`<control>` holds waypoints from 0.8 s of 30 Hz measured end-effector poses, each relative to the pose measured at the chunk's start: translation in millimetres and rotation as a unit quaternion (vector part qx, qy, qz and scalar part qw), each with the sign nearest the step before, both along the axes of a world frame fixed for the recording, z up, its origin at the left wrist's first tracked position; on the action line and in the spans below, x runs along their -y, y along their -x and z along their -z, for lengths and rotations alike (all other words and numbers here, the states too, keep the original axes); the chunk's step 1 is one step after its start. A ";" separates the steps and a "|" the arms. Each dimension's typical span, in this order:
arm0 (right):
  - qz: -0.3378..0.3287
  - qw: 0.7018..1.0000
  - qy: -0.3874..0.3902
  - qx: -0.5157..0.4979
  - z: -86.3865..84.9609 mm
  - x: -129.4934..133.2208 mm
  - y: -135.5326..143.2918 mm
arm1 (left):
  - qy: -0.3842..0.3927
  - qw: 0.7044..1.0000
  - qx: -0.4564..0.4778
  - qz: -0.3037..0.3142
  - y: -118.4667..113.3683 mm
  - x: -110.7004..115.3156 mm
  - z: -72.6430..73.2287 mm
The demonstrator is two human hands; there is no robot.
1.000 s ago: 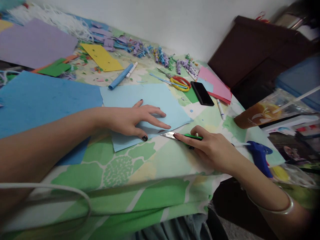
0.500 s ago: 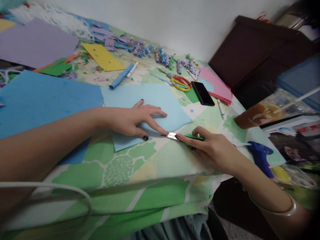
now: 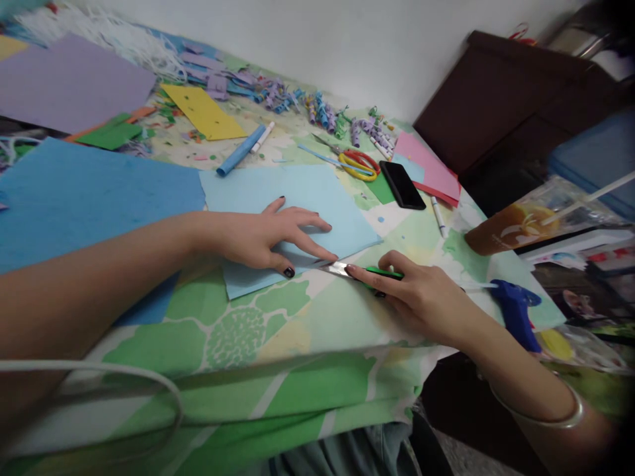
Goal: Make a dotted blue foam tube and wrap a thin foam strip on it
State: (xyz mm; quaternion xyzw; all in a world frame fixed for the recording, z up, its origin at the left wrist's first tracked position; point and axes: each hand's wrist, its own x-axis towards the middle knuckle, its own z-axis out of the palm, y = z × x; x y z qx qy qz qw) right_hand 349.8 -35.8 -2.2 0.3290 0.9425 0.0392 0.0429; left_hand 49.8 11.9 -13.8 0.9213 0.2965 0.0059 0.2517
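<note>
Light blue paper [image 3: 307,185] lies on the green and white patterned cloth [image 3: 307,324]. My left hand [image 3: 268,238] rests on this paper with its fingers spread, the index fingertip by the near edge. In my right hand [image 3: 417,291] is a green-handled knife [image 3: 337,268], gripped with the index finger along its metal part. The blade tip reaches the paper's near edge, just below my left index finger. Part of the handle is hidden under my right fingers.
Red and yellow scissors [image 3: 360,164], a black phone [image 3: 403,185] and a blue paper roll [image 3: 241,151] lie behind the paper. A drink cup [image 3: 516,225] and a blue glue gun [image 3: 518,314] stand at the right. Blue paper [image 3: 99,198] lies left.
The knife and my right hand have shifted slightly left, the blade tip now further along the paper's edge. My left index fingertip has moved slightly right and up.
</note>
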 end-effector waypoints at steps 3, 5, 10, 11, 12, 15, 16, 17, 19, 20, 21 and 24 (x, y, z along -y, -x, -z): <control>-0.004 1.000 0.005 -0.004 0.7 -0.5 -0.8 | -0.001 1.000 0.001 0.001 0.1 -0.2 0.3; -0.003 1.000 0.000 -0.005 1.4 -0.8 -1.3 | -0.003 1.000 -0.003 0.002 -0.1 -0.5 0.3; 0.004 1.000 -0.019 0.002 3.2 1.0 -1.6 | -0.005 1.000 -0.016 0.008 -0.6 -0.7 -1.0; 0.006 1.000 -0.018 0.003 3.2 1.8 -1.7 | -0.004 1.000 -0.016 0.008 -0.7 -0.5 -1.5; 0.008 1.000 -0.016 0.003 2.9 2.7 -1.7 | -0.003 1.000 -0.015 0.007 -0.9 -0.1 -2.0; 0.012 1.000 -0.009 0.004 1.7 4.7 -1.5 | -0.006 1.000 -0.024 0.004 -2.4 1.5 -4.0; 0.012 1.000 -0.008 0.005 1.3 5.1 -1.2 | -0.009 0.999 -0.031 0.002 -3.2 2.1 -4.6; 0.012 1.000 -0.010 0.006 1.0 5.4 -1.0 | -0.011 0.999 -0.037 0.001 -4.0 2.7 -5.0; 0.012 1.000 -0.010 0.008 0.6 5.4 -0.5 | -0.015 0.999 -0.043 0.000 -5.4 3.4 -5.4; 0.011 1.000 -0.009 0.008 0.4 5.2 -0.5 | -0.017 0.999 -0.042 -0.001 -5.9 3.6 -5.3; 0.011 1.000 -0.007 0.007 0.3 4.8 -0.7 | -0.019 0.999 -0.042 -0.001 -6.2 3.6 -5.0; 0.008 1.000 0.008 0.001 0.1 3.3 -2.3 | -0.027 0.998 -0.048 0.001 -6.4 3.3 -4.4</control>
